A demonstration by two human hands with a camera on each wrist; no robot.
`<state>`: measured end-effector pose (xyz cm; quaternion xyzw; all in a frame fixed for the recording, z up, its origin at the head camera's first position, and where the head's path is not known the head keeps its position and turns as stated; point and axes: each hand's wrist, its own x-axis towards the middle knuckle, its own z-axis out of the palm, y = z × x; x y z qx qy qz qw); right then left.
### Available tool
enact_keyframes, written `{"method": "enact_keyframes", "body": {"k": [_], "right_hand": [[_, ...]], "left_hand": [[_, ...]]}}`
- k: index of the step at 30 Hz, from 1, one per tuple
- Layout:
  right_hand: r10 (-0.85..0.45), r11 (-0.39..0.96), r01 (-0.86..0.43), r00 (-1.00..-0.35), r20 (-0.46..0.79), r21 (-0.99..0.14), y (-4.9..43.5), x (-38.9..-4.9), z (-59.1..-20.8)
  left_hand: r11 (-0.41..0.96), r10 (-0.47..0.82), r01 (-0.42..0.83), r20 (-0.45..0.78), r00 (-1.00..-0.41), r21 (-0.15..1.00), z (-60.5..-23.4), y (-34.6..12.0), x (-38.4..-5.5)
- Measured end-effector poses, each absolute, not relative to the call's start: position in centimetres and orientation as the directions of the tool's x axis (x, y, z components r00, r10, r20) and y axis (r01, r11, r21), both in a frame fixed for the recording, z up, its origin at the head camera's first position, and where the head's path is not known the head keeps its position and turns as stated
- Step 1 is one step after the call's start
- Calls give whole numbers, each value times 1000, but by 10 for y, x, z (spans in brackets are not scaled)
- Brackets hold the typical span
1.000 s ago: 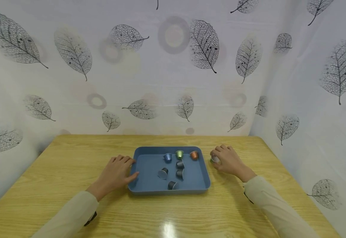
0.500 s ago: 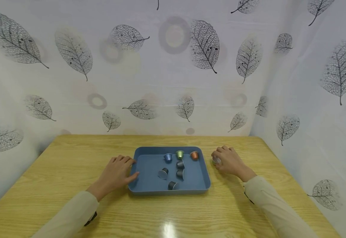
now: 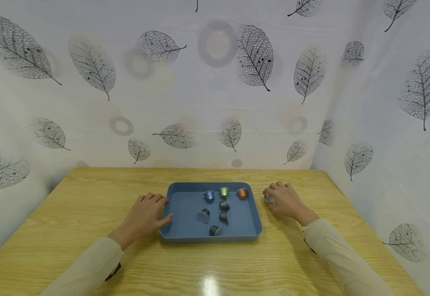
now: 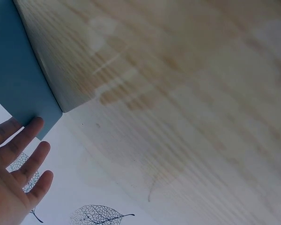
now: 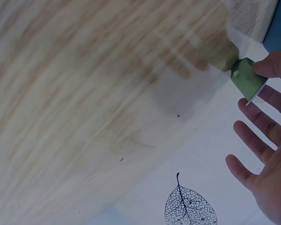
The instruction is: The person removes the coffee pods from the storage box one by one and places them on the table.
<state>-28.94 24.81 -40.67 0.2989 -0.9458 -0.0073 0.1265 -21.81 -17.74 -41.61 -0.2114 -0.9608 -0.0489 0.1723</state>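
Observation:
My left hand (image 3: 142, 218) rests against the left side of a blue tray (image 3: 181, 205), fingers extended and spread. In the left wrist view, fingertips touch the tray wall (image 4: 18, 70). Right of the tray, my right hand (image 3: 283, 200) pinches a green coffee capsule (image 5: 248, 78) between thumb and fingers, low over the table. The capsule's pale lid (image 3: 269, 199) shows in the head view. Inside the tray lie a blue capsule (image 3: 209, 196), a green capsule (image 3: 224, 192), an orange capsule (image 3: 242, 193) and several black capsules (image 3: 224, 204).
The tray stands on a yellow wooden table (image 3: 215, 267). A whitish curtain (image 3: 200, 102) printed with leaves hangs behind the table and along its sides. The tray's raised right wall (image 3: 255, 213) lies between the right hand and the capsules inside.
My right hand has shifted very slightly to the right, and the capsule in it has turned a little. The left hand, the tray and its capsules have stayed in place.

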Motion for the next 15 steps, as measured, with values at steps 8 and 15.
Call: {"method": "enact_keyframes", "body": {"k": [8, 15], "right_hand": [[-551, 833, -547, -802, 232, 85, 247, -288, -407], [-548, 834, -547, -806, 226, 71, 245, -287, -402]], "left_hand": [[898, 409, 439, 381, -829, -10, -414, -176, -216], [898, 411, 439, 377, -830, -12, -412, -176, -215]]}}
